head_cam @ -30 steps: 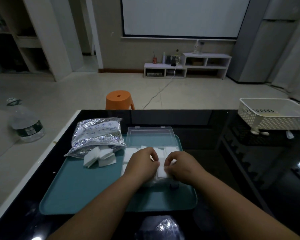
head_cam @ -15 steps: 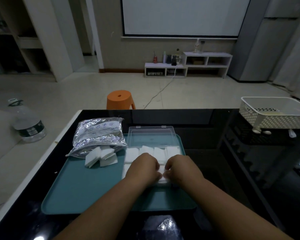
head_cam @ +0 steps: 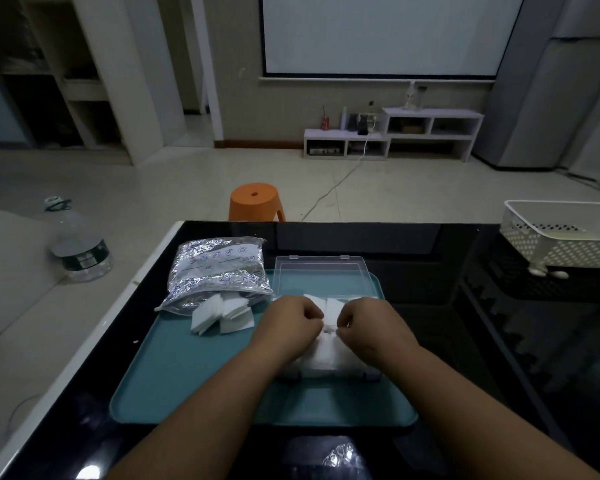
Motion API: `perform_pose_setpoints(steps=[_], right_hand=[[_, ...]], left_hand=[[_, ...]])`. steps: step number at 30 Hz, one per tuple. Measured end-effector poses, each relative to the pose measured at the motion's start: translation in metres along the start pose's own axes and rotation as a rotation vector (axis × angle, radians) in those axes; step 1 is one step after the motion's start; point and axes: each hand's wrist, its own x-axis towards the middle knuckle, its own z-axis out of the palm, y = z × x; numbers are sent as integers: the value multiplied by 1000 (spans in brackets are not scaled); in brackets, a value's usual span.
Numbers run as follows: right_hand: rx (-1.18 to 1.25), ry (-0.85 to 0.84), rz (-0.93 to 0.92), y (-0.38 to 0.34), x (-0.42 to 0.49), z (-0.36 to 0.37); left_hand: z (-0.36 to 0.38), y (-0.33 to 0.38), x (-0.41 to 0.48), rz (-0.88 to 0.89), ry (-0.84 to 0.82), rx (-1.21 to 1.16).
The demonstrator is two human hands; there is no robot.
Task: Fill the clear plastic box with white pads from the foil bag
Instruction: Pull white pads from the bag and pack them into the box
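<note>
The clear plastic box [head_cam: 373,375] sits on a teal tray [head_cam: 187,382], its lid [head_cam: 319,271] lying open behind it. White pads [head_cam: 323,355] fill the box in rows. My left hand [head_cam: 288,323] and my right hand [head_cam: 368,323] hover over the box's middle, fingers curled, pinching a white pad between them. The foil bag [head_cam: 219,271] lies at the tray's far left corner. Several loose white pads [head_cam: 219,315] spill from its mouth onto the tray.
The black glossy table [head_cam: 430,258] ends at a white edge on the left. A white perforated basket [head_cam: 561,237] stands at the far right. Beyond the table are an orange stool [head_cam: 255,200] and a large water bottle [head_cam: 80,247] on the floor.
Both hands have shifted slightly toward the far side of the box, and more of the near pads now show below them. The view has tilted slightly.
</note>
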Motion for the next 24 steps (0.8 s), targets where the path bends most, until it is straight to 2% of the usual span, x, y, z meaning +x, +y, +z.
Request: perform_pose_setpoints(steps=[3,7,11,13,15,24], right_hand=[[54,-1,-20,-10,4,2],[100,33,-62,-23,8,2],[116,42,-97,-34,10,6],[114,46,-104,-37,11,7],[114,44,-109,-40,11,9],[132,44,-124,-48,12,13]], left_hand=[[-10,-9,0,-34,92,-51],[-25,-27,6,-54,197,47],[-44,-52,7,-149,324,561],[-48,-64,6,-199,328,678],[-48,-74,6,-217,315,688],[-39,-95,10,-119,279,736]])
